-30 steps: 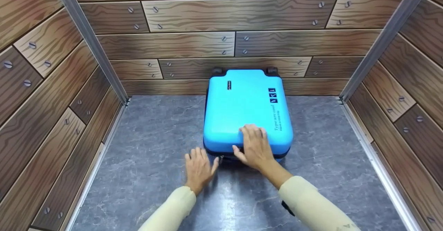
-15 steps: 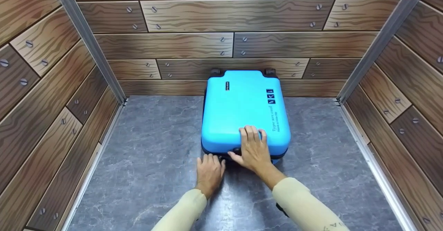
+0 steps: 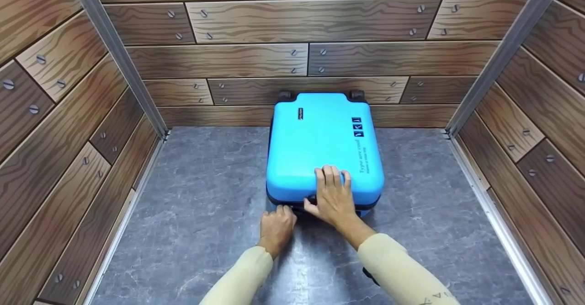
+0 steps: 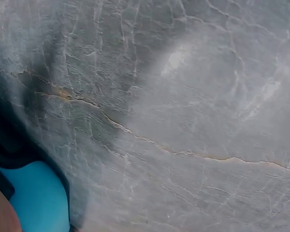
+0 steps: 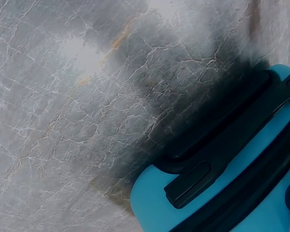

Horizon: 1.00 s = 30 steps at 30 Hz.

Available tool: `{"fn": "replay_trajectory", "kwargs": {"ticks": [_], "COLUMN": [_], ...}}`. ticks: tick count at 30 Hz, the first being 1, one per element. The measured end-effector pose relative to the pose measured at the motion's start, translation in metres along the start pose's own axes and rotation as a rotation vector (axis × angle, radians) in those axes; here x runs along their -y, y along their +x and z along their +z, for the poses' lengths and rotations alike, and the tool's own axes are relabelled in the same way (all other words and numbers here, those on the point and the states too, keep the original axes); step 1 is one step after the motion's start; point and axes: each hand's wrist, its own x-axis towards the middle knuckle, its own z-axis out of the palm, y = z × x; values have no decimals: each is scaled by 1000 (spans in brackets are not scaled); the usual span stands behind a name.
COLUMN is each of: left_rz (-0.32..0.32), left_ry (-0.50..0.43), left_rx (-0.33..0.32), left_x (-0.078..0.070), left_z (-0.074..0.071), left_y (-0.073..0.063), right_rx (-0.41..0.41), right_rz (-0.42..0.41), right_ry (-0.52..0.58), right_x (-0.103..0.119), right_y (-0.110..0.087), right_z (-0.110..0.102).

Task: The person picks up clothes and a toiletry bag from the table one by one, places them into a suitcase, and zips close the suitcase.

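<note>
A bright blue hard-shell suitcase (image 3: 322,136) lies flat on the floor, its wheels towards the back wall. My right hand (image 3: 336,200) rests on its near edge, fingers spread over the lid and thumb at the front rim. At the front left, my left hand (image 3: 277,227) has its fingers curled at the zipper, apparently pinching the zipper pull; the fingertips are hidden. In the right wrist view, the black side handle (image 5: 217,150) and the zipper band (image 5: 241,193) show along the case. The left wrist view catches only a blue suitcase corner (image 4: 41,198).
Grey marbled floor (image 3: 205,172) surrounds the suitcase. Wood-plank-patterned walls (image 3: 256,60) stand behind it and on both sides, with metal strips at the corners. The black wheels (image 3: 357,96) are close to the back wall.
My left hand has moved right to the suitcase's front edge, and its fingers have curled in at the zipper. My right hand stays on the lid.
</note>
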Motion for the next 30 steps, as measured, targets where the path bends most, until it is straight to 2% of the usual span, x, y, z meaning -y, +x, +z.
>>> {"fn": "replay_trajectory", "kwargs": {"ticks": [5, 10, 12, 15, 18, 22, 26, 30], "left_rz": [84, 56, 46, 63, 68, 72, 75, 82], "left_ry": [34, 39, 27, 12, -15, -38, -46, -41], "left_rx": [42, 97, 105, 103, 103, 157, 229, 236], "left_x": [10, 35, 45, 59, 68, 75, 74, 73], "left_z": [-2, -2, -1, 1, 4, 4, 4, 4], "left_y": [2, -3, -6, -8, -8, -6, -3, -4], "right_rx": [2, -14, -30, -52, -60, -54, -54, -67], "right_rz": [0, -3, -5, -14, -21, -15, -13, -17], "right_ry": [-1, 5, 0, 1, 2, 0, 11, 24], "right_x": [0, -2, -2, -1, -1, -1, -2, -1], "right_y": [2, 1, 0, -1, -1, -1, -3, -3], "right_z": [0, 0, 0, 1, 1, 0, 1, 2]}}
